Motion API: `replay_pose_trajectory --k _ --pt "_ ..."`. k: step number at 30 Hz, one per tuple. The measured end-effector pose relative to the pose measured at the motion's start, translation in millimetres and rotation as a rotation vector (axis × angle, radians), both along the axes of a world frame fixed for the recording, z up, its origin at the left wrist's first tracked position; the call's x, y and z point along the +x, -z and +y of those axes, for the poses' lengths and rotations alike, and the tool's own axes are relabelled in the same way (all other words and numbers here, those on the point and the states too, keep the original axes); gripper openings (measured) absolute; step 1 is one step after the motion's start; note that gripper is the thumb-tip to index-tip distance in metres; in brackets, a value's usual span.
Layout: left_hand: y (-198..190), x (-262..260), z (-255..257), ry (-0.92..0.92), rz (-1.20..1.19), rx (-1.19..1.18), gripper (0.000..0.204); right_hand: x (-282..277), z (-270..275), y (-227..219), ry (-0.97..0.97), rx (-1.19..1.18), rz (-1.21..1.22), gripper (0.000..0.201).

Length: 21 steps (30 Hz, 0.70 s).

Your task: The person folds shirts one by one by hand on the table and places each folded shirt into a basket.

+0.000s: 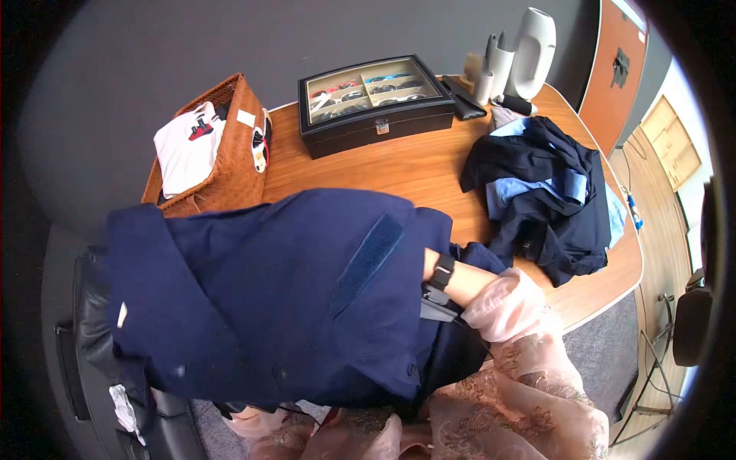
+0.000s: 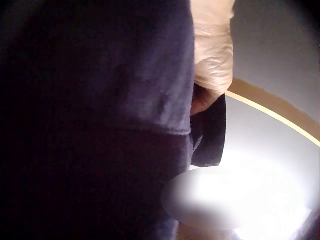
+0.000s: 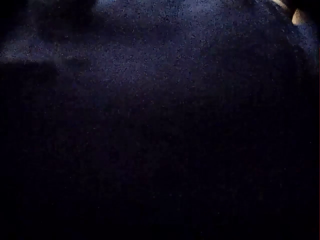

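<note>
A navy garment [image 1: 284, 299] with a dark blue strip on it spreads across the front of the head view and hangs over the near table edge. In the left wrist view my left hand [image 2: 214, 57] grips the edge of dark cloth [image 2: 110, 120], its fingers bent in behind the fabric; the garment largely hides this hand from the head view. My right forearm, with a black strap at the wrist, reaches in behind the garment's right side, so the fingers are hidden. Dark cloth [image 3: 150, 125] fills nearly all of the right wrist view, with a sliver of skin at its top right corner.
On the wooden table [image 1: 368, 172] stand a wicker basket [image 1: 244, 146] with white clothing, a black glasses case [image 1: 379, 130] and a white vase [image 1: 534, 54]. Black and light blue clothes [image 1: 548, 192] lie heaped at the right. A black leather seat [image 1: 96, 330] is at the left.
</note>
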<state>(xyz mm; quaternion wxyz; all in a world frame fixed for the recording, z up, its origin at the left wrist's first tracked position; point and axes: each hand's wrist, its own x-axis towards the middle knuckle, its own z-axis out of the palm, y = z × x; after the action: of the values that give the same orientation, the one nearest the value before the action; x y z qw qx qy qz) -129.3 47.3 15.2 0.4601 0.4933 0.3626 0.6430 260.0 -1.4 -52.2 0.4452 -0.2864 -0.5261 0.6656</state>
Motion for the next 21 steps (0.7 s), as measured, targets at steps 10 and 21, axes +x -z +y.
replay_pose_trajectory --k 10,21 --pt "4.1 0.9 -15.5 0.086 -0.121 0.000 0.035 106.4 -59.4 -129.0 0.654 0.269 -0.249 0.035" --pt "-78.8 84.8 6.1 0.126 0.863 0.095 0.029 140.2 -113.9 -214.6 1.008 0.456 -0.661 0.015"
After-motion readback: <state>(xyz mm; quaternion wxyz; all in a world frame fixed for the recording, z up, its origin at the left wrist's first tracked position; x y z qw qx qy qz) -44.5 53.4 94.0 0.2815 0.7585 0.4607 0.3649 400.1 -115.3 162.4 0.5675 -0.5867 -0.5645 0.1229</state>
